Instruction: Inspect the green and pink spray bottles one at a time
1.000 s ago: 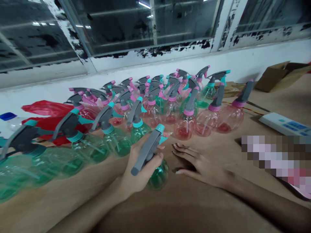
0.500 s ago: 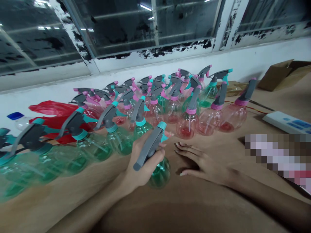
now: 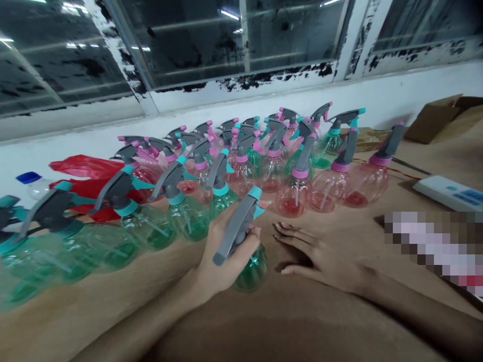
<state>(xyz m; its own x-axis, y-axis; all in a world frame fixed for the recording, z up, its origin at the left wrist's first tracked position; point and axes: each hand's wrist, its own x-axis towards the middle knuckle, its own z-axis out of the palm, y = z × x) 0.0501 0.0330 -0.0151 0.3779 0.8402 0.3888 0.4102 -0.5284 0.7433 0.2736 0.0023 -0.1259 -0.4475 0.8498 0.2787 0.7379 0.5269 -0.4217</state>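
Note:
In my left hand (image 3: 226, 251) is a green spray bottle (image 3: 252, 274) with a grey and turquoise trigger head. My fingers wrap round it just below the head, and its base stands on the brown tabletop (image 3: 302, 322). To the right of it, my right hand (image 3: 313, 251) rests on the table with the fingers stretched out, holding nothing. Beyond my left hand stands a row of similar green spray bottles (image 3: 188, 216). Pink spray bottles (image 3: 292, 198) with grey and pink heads are beyond my right hand.
More pink and green bottles crowd toward the wall. Red plastic bags (image 3: 90, 168) and a blue-capped bottle (image 3: 32, 183) lie at the left. Over on the right are a white device with blue buttons (image 3: 449, 191), a cardboard box (image 3: 433, 118) and a pixelated patch.
The whole view has shifted slightly. My left hand keeps its grip on the green spray bottle, and its fingers have closed in a little near the trigger. My right hand stays flat.

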